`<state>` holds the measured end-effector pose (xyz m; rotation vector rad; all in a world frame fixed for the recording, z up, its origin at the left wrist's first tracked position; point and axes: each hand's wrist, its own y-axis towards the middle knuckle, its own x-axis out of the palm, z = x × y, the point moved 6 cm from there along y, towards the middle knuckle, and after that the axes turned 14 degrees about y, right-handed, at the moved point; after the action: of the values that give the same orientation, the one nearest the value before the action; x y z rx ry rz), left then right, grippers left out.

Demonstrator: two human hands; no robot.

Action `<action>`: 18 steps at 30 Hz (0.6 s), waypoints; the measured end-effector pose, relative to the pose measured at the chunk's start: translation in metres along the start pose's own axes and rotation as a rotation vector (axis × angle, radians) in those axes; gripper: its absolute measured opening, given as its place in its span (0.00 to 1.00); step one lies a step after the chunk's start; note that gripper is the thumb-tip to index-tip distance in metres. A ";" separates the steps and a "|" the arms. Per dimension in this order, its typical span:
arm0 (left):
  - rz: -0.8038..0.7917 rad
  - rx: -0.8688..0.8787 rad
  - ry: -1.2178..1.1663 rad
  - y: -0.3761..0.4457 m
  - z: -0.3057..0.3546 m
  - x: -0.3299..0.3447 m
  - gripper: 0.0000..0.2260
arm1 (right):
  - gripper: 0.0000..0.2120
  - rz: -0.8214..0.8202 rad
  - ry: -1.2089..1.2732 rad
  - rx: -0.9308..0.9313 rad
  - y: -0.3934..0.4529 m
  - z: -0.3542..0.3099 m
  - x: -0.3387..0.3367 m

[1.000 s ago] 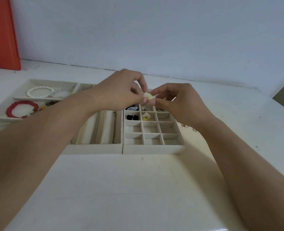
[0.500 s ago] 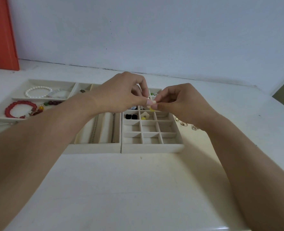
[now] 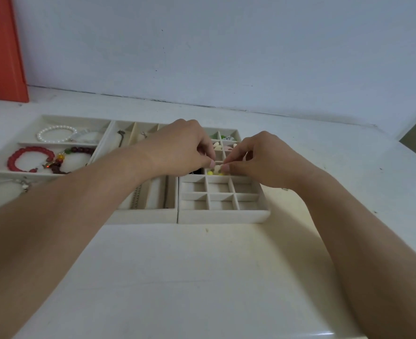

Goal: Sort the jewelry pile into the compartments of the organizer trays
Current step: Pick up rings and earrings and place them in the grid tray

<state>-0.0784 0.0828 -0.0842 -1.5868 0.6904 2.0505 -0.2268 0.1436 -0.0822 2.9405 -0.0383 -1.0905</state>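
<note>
My left hand (image 3: 177,148) and my right hand (image 3: 263,160) meet fingertip to fingertip over the beige grid tray (image 3: 224,215). Together they pinch a small cream and yellow earring (image 3: 217,169), held low in a middle-column compartment. A yellow bead (image 3: 209,172) lies in that same cell. Other far cells hold small cream and green pieces (image 3: 217,146). The slotted middle tray (image 3: 148,214) holds chains and is partly hidden by my left forearm. In the left tray (image 3: 4,172) lie a pearl bracelet (image 3: 55,132), a red bead bracelet (image 3: 28,159) and a dark bead bracelet (image 3: 81,150).
A small loose metal piece (image 3: 285,189) lies on the white table right of the grid tray, just behind my right wrist. An orange upright object (image 3: 4,50) stands at the back left against the wall. The grid tray's two nearest rows hold nothing.
Both hands have moved down and slightly away from me, taking the earring from above the grid tray into one of its middle cells.
</note>
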 end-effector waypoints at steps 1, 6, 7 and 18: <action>-0.005 0.004 -0.001 0.000 0.001 0.001 0.01 | 0.04 0.007 -0.017 -0.006 0.001 0.001 0.001; -0.005 -0.006 0.018 0.000 0.001 0.002 0.01 | 0.06 0.037 -0.086 -0.110 0.003 -0.002 0.004; -0.006 -0.010 0.021 0.000 0.001 0.002 0.01 | 0.07 0.035 -0.090 -0.139 0.003 -0.003 0.005; 0.003 -0.043 0.024 0.000 0.002 0.002 0.02 | 0.06 0.063 -0.160 -0.114 0.007 -0.002 0.006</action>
<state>-0.0804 0.0848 -0.0858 -1.6378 0.6616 2.0643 -0.2211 0.1368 -0.0843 2.7280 -0.0669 -1.2705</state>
